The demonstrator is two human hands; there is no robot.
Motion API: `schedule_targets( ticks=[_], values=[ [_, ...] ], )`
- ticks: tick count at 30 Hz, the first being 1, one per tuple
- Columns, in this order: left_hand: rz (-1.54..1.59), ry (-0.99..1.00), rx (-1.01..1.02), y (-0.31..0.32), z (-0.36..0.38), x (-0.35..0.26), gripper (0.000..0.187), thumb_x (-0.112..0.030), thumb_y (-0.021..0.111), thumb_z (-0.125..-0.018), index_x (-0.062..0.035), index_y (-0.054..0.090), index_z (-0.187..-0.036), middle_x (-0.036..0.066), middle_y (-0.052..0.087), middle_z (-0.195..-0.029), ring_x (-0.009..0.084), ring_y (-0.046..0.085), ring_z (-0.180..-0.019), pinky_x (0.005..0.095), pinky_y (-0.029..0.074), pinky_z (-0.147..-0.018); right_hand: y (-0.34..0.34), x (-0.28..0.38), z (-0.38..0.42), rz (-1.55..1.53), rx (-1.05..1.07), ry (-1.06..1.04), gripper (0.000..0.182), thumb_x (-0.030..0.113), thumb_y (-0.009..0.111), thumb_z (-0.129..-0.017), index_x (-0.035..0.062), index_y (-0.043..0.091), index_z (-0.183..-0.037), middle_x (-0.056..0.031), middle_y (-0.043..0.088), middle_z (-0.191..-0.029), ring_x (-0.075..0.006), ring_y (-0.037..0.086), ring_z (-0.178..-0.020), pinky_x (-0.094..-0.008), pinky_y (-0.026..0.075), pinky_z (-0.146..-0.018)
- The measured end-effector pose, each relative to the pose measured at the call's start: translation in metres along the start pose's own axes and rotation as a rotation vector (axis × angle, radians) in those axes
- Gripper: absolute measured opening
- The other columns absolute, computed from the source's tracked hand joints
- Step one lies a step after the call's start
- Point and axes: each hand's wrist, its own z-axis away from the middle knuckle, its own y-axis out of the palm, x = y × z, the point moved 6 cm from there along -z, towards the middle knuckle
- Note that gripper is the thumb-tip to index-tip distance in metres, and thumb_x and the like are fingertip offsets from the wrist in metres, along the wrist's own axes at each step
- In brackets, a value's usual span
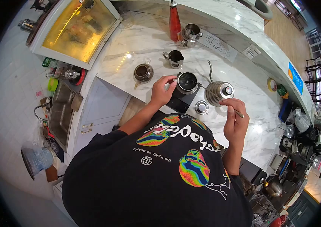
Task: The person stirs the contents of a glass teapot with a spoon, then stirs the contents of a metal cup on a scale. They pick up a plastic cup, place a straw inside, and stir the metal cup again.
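My left hand (163, 90) pinches the side handle of a metal cup (187, 91), which looks like a drip coffee filter with dark contents. The cup stands at the far end of a flat black scale (178, 103). In my right hand (237, 119) is a long thin metal spoon (239, 113), its shaft slanting left so that its far end reaches the cup. Whether the tip touches the dark contents is hard to see. A gooseneck kettle (216, 92) stands just right of the cup. Nearer me sits a small round metal piece with a knob (201, 107).
On the marble counter (145, 41) are a glass teapot (143, 72) with dark contents, a metal pitcher (175, 60), a red bottle (174, 24) and another metal drip filter (192, 32). A lit display case (79, 28) and a sink (60, 113) lie left. Kitchenware crowds the right.
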Motion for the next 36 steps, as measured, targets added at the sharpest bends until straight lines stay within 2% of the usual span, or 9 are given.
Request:
schedule_targets(
  ticks=[10, 16, 22, 28, 36],
  values=[
    [0.001, 0.001, -0.012, 0.000, -0.002, 0.001, 0.024, -0.010, 0.074, -0.094, -0.0031, 0.073, -0.118, 0.012, 0.075, -0.105, 0.0200, 0.070, -0.092, 0.0334, 0.055, -0.087, -0.001, 0.001, -0.004, 0.018, -0.034, 0.031, 0.014, 0.002, 0.058, -0.102, 0.0046, 0.072, -0.103, -0.0094, 0.075, -0.098, -0.0321, 0.068, -0.092, -0.0427, 0.050, -0.092],
    [0.001, 0.010, -0.008, 0.003, -0.001, 0.004, 0.024, -0.010, 0.074, -0.095, -0.0024, 0.073, -0.117, 0.012, 0.075, -0.106, 0.0203, 0.070, -0.093, 0.0333, 0.055, -0.087, 0.006, 0.005, -0.008, -0.035, 0.038, -0.020, 0.014, 0.003, 0.058, -0.102, 0.0044, 0.072, -0.103, -0.0093, 0.075, -0.100, -0.0318, 0.068, -0.093, -0.0431, 0.050, -0.091],
    [-0.010, -0.004, -0.010, -0.001, -0.001, 0.001, 0.024, -0.010, 0.073, -0.095, -0.0023, 0.073, -0.118, 0.013, 0.075, -0.106, 0.0206, 0.070, -0.093, 0.0335, 0.055, -0.088, 0.001, 0.000, -0.006, -0.018, -0.003, 0.069, 0.015, 0.004, 0.057, -0.102, 0.0041, 0.072, -0.103, -0.0100, 0.075, -0.100, -0.0332, 0.067, -0.094, -0.0426, 0.050, -0.091],
    [-0.007, -0.016, -0.022, 0.002, 0.001, 0.003, 0.025, -0.010, 0.073, -0.096, -0.0027, 0.072, -0.120, 0.012, 0.075, -0.105, 0.0205, 0.070, -0.094, 0.0335, 0.055, -0.088, -0.001, 0.002, -0.008, -0.038, 0.032, -0.006, 0.015, 0.004, 0.059, -0.102, 0.0045, 0.073, -0.104, -0.0105, 0.075, -0.101, -0.0339, 0.066, -0.095, -0.0422, 0.050, -0.090],
    [0.006, -0.012, -0.039, -0.001, 0.003, -0.002, 0.025, -0.009, 0.072, -0.096, -0.0028, 0.072, -0.120, 0.013, 0.075, -0.105, 0.0204, 0.071, -0.096, 0.0336, 0.055, -0.089, 0.000, -0.008, -0.005, -0.055, 0.010, 0.105, 0.015, 0.004, 0.059, -0.102, 0.0043, 0.073, -0.105, -0.0099, 0.075, -0.100, -0.0319, 0.066, -0.096, -0.0412, 0.051, -0.090]
  ],
)
